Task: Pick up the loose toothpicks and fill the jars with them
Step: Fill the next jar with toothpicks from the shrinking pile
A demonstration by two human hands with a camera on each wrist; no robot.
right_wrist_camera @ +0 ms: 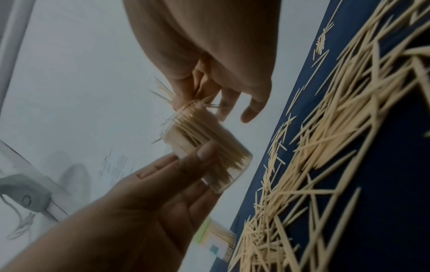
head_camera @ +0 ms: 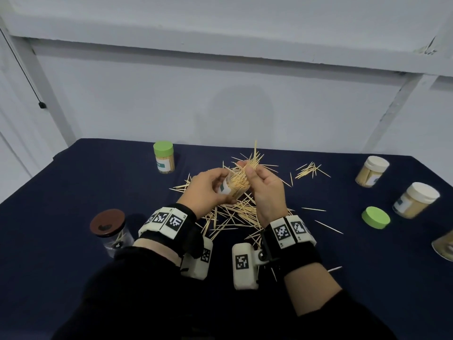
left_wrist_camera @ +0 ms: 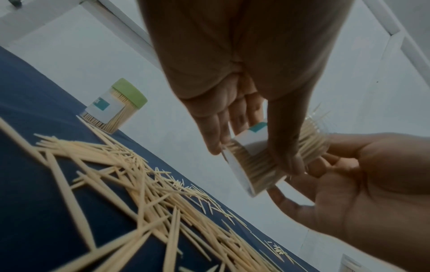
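Note:
Above the middle of the table, my left hand (head_camera: 221, 185) grips a clear, lidless jar (head_camera: 232, 186) that is tilted and packed with toothpicks. My right hand (head_camera: 245, 168) pinches a splayed bundle of toothpicks (head_camera: 252, 159) at the jar's mouth. A messy pile of loose toothpicks (head_camera: 232, 214) lies on the dark blue cloth under both hands. The left wrist view shows the jar (left_wrist_camera: 253, 160) held between thumb and fingers, with the pile (left_wrist_camera: 139, 184) below. In the right wrist view the jar (right_wrist_camera: 202, 147) sits under my pinching fingers (right_wrist_camera: 186, 95).
A full green-lidded jar (head_camera: 163, 157) stands at the back left and a brown-lidded jar (head_camera: 109, 229) at the near left. On the right are a loose green lid (head_camera: 375, 217), two white-lidded jars (head_camera: 372, 174) (head_camera: 415, 203) and another jar (head_camera: 445, 244) cut by the edge. A small toothpick cluster (head_camera: 310, 170) lies apart.

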